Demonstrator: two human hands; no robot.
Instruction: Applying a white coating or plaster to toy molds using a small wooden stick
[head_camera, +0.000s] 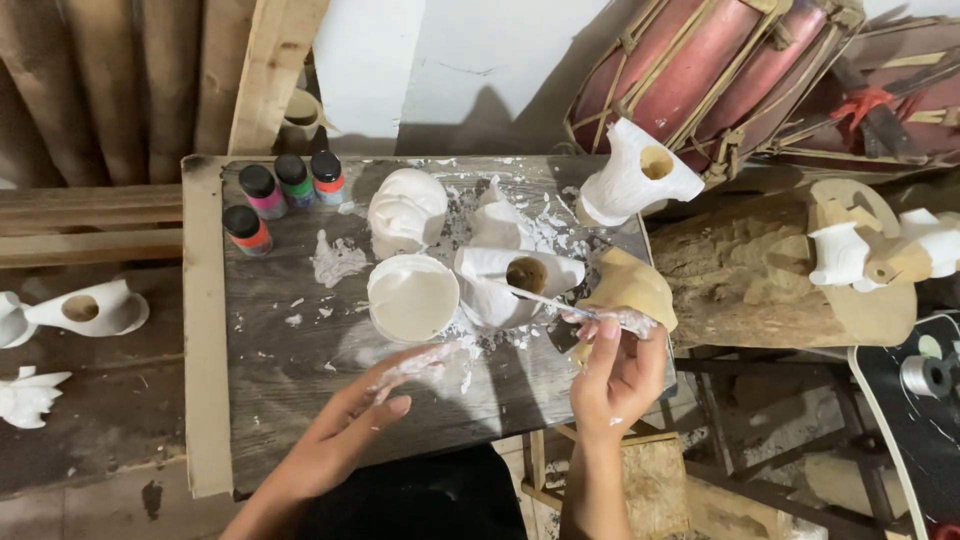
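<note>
**Right now: white paint and carved wood on the dark board**

Looking down from the head camera, we see our right hand (622, 372) pinching a thin paintbrush (545, 300) between thumb and fingertips, its tip lying toward the hollow of a white-painted carved wooden piece (515, 275) on the dark, paint-spattered wooden board (300, 360). Just behind that hand, touching the fingers, sits an unpainted tan carved wooden piece (630, 290) at the board's right edge.

Our left hand (350, 425) rests on the board, fingers stretched loosely forward and smeared white, holding nothing. Its fingertips lie near a round white cup of white paint (412, 298).

Beyond the cup stands a white-painted carved mask-like piece (407, 208), and four small paint bottles with dark caps (285, 190) cluster at the far left corner. A white vase-shaped carving (635, 175) stands at the far right corner.
</note>
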